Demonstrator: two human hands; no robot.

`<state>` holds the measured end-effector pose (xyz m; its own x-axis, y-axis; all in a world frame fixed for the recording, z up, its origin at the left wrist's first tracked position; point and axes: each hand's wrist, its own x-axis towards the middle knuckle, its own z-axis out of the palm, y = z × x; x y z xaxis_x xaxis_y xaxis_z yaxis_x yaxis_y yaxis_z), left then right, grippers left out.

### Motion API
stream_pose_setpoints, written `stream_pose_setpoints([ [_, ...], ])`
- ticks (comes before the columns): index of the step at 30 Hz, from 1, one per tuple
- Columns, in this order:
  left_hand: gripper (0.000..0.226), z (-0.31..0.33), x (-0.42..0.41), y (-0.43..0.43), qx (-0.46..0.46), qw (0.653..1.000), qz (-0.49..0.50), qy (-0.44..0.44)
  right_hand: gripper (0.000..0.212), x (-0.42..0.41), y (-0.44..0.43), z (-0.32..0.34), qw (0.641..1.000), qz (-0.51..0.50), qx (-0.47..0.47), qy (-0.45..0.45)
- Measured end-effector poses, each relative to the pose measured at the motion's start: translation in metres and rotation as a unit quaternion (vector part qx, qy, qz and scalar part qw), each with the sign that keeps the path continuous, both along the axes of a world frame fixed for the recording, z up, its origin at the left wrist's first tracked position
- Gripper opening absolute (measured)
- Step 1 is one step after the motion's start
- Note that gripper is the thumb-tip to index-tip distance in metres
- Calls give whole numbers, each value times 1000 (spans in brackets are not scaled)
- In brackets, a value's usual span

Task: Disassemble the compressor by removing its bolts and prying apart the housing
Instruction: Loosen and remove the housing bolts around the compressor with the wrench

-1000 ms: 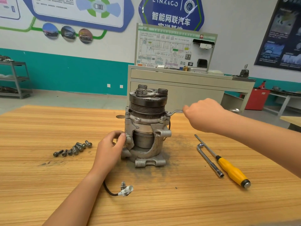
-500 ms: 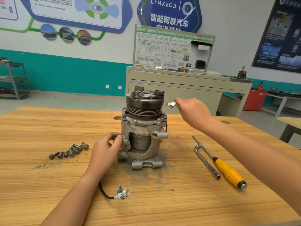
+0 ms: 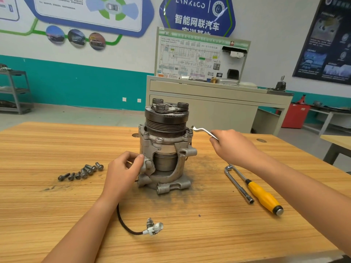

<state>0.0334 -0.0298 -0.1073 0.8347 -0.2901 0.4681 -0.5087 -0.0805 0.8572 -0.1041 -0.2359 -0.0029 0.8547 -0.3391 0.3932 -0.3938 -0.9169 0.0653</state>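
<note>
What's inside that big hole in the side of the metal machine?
Through the cut-out in the compressor housing you can see a dark, round metal drum. Its top, bottom and back are covered by the housing, and the left hand covers the housing's left side.

right hand [image 3: 233, 147] lowered again, wrench [image 3: 204, 131] tip back beside compressor [image 3: 165, 149] right flange bolt [image 3: 190, 132]

Workshop room around a wooden desk [image 3: 57, 215]
Well beyond the left hand [image 3: 123, 173] stands a grey shelf rack [image 3: 17, 92]; beyond the 2 hands a beige cabinet [image 3: 218, 111] carries a wiring-diagram board [image 3: 190, 57]; a red container [image 3: 294, 116] sits well beyond the right hand [image 3: 233, 147].
</note>
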Motion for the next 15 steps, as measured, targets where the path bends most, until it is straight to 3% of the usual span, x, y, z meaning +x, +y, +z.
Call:
stream_pose_setpoints([
  [5,18,0,1,0,2,1000,5,-7,21,2,14,11,993,-30,-95,66],
  [10,18,0,0,0,6,1000,8,-12,19,5,47,31,946,-28,-269,180],
  [15,10,-2,4,1,37,999,2,-19,26,3,42,36,929,-24,-303,210],
])
